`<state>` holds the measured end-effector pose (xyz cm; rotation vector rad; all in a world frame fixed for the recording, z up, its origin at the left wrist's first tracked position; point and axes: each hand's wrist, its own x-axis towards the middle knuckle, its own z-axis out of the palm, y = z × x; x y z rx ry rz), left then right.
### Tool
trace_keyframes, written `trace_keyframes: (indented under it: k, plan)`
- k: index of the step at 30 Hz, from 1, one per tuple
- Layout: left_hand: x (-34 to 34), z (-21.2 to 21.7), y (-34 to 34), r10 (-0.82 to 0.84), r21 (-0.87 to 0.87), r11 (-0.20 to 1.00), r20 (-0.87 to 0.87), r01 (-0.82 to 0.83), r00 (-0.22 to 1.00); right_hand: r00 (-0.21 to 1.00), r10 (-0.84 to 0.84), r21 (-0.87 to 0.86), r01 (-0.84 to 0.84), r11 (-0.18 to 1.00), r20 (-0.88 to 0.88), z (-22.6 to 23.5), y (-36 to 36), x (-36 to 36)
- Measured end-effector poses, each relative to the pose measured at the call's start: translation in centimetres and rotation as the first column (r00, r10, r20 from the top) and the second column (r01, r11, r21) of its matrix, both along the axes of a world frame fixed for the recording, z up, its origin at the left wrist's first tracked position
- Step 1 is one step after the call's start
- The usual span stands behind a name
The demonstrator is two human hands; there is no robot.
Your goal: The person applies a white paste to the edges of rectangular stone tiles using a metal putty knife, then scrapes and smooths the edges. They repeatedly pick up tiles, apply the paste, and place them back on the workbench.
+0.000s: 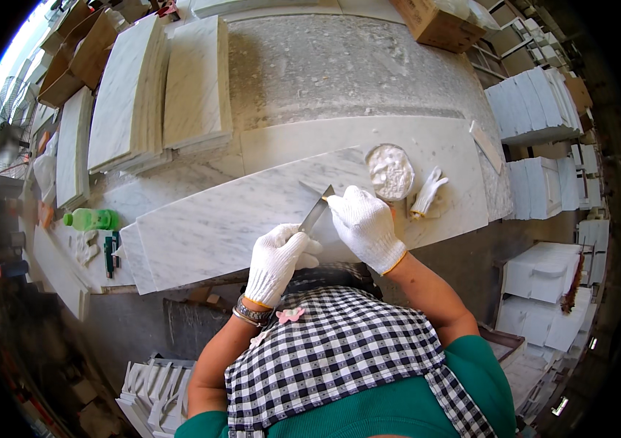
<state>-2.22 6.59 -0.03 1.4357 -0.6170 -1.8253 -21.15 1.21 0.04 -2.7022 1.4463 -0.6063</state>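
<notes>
Both my hands wear white knit gloves above a grey-veined white marble slab [208, 219]. A flat, narrow metal blade [315, 213] is held at a slant between them. My left hand [279, 261] closes around its lower end. My right hand [366, 228] is closed at its upper end, where a small dark and orange-brown bit shows by the fingertips. The rest of that grip is hidden inside the glove. Right of the slab's far end stands a round tub of white paste [389, 172]. An empty white glove [429, 192] lies beside the tub.
Stacked marble slabs [126, 91] stand at the far left. A green bottle [91, 219] lies near the left edge, close to dark green tools [111, 253]. More white slabs [533, 106] are stacked at the right. A cardboard box [438, 25] sits at the back.
</notes>
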Motion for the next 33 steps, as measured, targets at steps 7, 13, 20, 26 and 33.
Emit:
trace_keyframes:
  k: [7,13,20,26,33]
  plan:
    - [0.2,0.0,0.2,-0.015,-0.041,0.999,0.053,0.017,0.998,0.985,0.024,0.078,-0.038,0.996,0.172,-0.1,-0.3,0.0]
    - [0.8,0.5,0.3,0.042,-0.017,0.999,-0.019,-0.042,0.999,0.707,-0.455,0.623,0.027,0.782,0.542,1.8,-1.7,-3.0]
    - [0.7,0.7,0.1,-0.028,0.044,0.998,-0.239,0.04,0.971,0.444,-0.65,0.781,-0.247,0.574,0.617,2.0,-1.4,-1.1]
    - [1.5,-0.5,-0.1,0.032,0.253,0.952,-0.643,0.173,0.765,0.397,-0.655,0.764,-0.271,0.586,0.643,1.3,-1.1,-1.2]
    - [1.4,-1.5,0.2,0.084,0.192,0.981,-0.45,0.004,0.889,0.6,-0.399,0.543,-0.071,0.837,0.693,0.1,-1.4,-1.7]
